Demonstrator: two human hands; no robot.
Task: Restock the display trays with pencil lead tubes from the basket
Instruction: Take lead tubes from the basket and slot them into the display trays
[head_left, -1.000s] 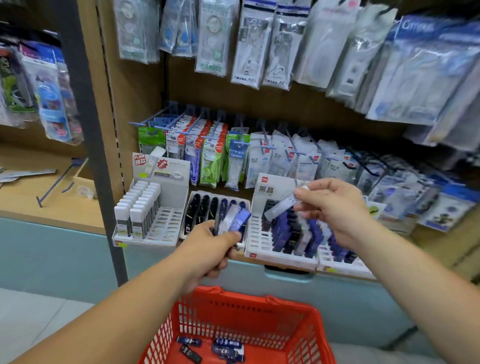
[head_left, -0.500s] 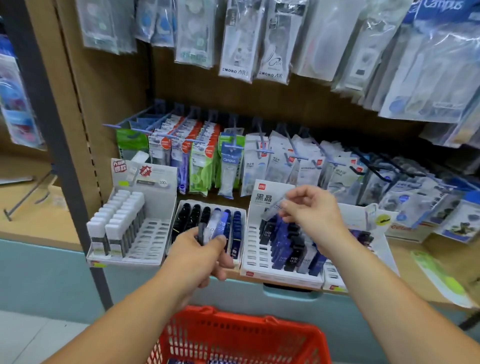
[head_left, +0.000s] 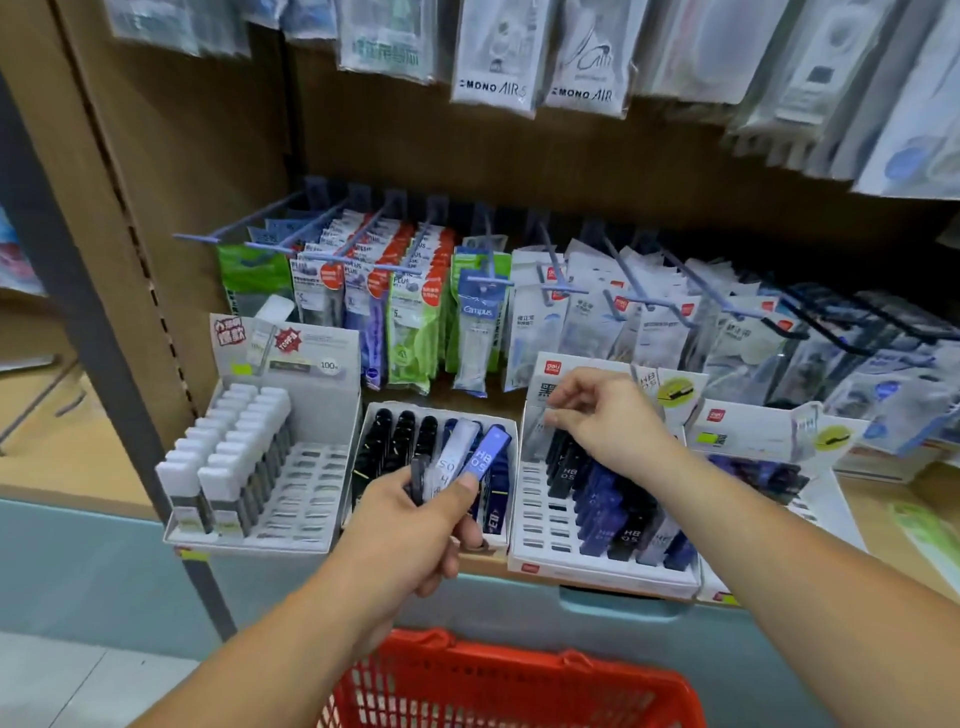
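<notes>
3 lead tubes (head_left: 457, 460) (1 dark, 1 clear, 1 blue marked HB 0.5) fan upward from the left hand (head_left: 415, 525), in front of the middle tray (head_left: 362, 441). The right hand (head_left: 608, 426) pinches a clear tube (head_left: 535, 434), tilted over the back of the right tray (head_left: 540, 519) — half filled with blue and black tubes. The red basket (head_left: 519, 686) sits below.
</notes>
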